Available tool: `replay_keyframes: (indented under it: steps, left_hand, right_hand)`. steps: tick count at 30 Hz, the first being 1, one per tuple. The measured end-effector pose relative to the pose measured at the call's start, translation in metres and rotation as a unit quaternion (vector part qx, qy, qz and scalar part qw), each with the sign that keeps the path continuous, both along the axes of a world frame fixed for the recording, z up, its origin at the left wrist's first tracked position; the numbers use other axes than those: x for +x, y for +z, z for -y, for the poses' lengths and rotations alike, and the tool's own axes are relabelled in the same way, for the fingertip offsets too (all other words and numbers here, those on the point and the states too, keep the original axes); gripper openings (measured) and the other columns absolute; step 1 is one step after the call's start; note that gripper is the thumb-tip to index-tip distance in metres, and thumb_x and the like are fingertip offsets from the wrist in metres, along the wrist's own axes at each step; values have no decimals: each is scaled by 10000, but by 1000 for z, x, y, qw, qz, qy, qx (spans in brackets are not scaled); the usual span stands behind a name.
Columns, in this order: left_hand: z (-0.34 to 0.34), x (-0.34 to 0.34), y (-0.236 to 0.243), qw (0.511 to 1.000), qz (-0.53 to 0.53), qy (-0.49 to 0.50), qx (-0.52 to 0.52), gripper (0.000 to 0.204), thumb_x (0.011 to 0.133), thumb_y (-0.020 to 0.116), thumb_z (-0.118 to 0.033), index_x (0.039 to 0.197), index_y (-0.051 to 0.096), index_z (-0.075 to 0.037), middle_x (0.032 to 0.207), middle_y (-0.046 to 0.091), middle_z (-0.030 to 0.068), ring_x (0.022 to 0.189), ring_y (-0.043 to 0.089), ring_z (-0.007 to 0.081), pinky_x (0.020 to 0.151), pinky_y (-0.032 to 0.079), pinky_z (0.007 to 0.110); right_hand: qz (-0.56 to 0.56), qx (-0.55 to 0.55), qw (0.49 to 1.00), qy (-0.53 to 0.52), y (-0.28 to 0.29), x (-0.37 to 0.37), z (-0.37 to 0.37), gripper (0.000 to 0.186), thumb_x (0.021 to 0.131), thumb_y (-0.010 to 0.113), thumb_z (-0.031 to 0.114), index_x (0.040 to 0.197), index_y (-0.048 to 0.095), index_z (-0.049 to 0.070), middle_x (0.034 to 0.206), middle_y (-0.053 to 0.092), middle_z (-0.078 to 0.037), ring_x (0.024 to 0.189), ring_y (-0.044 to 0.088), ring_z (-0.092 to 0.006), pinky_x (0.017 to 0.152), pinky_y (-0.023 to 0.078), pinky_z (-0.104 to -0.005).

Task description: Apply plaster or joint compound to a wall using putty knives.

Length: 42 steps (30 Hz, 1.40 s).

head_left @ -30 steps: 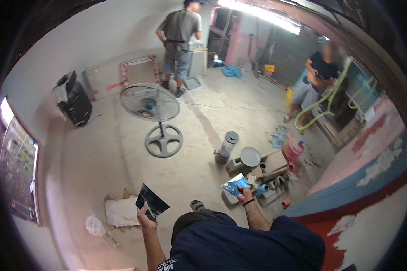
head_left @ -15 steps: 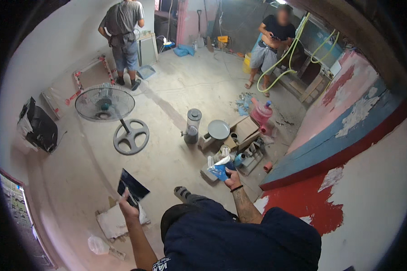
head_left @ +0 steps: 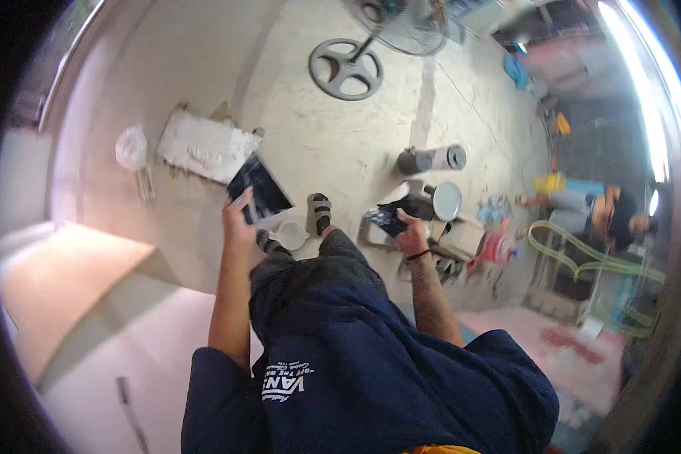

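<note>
My left hand (head_left: 238, 218) is closed round the handle of a wide, dark, flat-bladed scraper (head_left: 263, 189), its blade turned up and away from me. Beyond that blade lies a whitish board (head_left: 172, 155) with white paste heaped on it. My right hand (head_left: 412, 234) grips a putty knife (head_left: 388, 219) whose blade is smeared with white. Just past the right hand are a grey cylindrical appliance (head_left: 452, 157) and a round pale pan (head_left: 446, 201). A white tub (head_left: 290, 235) stands on the floor by my feet, between the two hands.
A pedestal fan base (head_left: 346, 69) is ahead on the concrete floor. Left of the board lies a clear plastic bag (head_left: 132, 147). A pink water jug (head_left: 496, 248) stands among clutter at right. Further right, a blurred person (head_left: 598, 216) is near a looped yellow-green hose (head_left: 575, 253).
My view has swung left and further down, so the room appears rotated. Both hands still hold their tools. The left scraper now overlaps the near edge of the board in view.
</note>
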<state>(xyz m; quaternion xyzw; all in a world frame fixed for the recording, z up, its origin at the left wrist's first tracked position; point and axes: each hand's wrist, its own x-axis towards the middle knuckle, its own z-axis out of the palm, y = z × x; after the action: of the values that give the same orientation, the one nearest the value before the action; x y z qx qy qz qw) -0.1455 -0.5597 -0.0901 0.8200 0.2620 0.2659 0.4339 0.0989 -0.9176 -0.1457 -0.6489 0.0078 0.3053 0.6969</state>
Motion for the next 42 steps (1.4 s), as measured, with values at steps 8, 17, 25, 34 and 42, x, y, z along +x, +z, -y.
replay_keyframes:
  steps: [8, 17, 25, 34, 42]
  left_hand:
    - [5, -103, -156, 768, 197, 455, -405, 317, 776, 596, -115, 1068, 572, 5, 957, 614, 101, 858, 581, 223, 757, 455, 327]
    - [5, -88, -292, 719, 3, 530, -449, 221, 776, 633, -56, 980, 570, 0, 815, 588, -7, 663, 521, 101, 621, 421, 244]
    - [-38, -149, -435, 736, -43, 455, -499, 214, 755, 621, -26, 966, 599, 2, 835, 640, 90, 740, 600, 204, 686, 459, 313]
    - [-95, -128, -417, 791, -188, 275, -513, 299, 766, 602, -121, 1049, 564, -33, 858, 625, 204, 830, 595, 382, 731, 474, 426]
    - [-135, -127, -401, 778, -215, 276, -522, 308, 775, 593, -101, 1071, 556, -27, 862, 624, 213, 817, 601, 379, 731, 473, 422]
  right_hand:
    - [141, -245, 885, 371, -98, 70, -162, 203, 783, 643, 187, 853, 624, -3, 716, 616, -78, 638, 570, -183, 589, 463, -344]
    - [232, -361, 812, 396, -237, -18, -346, 288, 687, 622, 100, 969, 619, 44, 823, 639, -184, 785, 622, -328, 699, 486, -379]
    - [458, -352, 614, 538, -439, -140, -532, 287, 712, 526, 23, 991, 548, 82, 890, 572, -181, 897, 541, -381, 781, 438, -462]
    - [553, -308, 594, 496, -528, -197, -660, 334, 723, 532, -18, 1027, 560, 119, 1011, 489, -172, 863, 532, -397, 690, 479, -470]
    - [539, -349, 615, 458, -554, -219, -678, 413, 716, 522, -12, 1102, 552, 130, 1007, 506, -170, 887, 543, -390, 720, 477, -460]
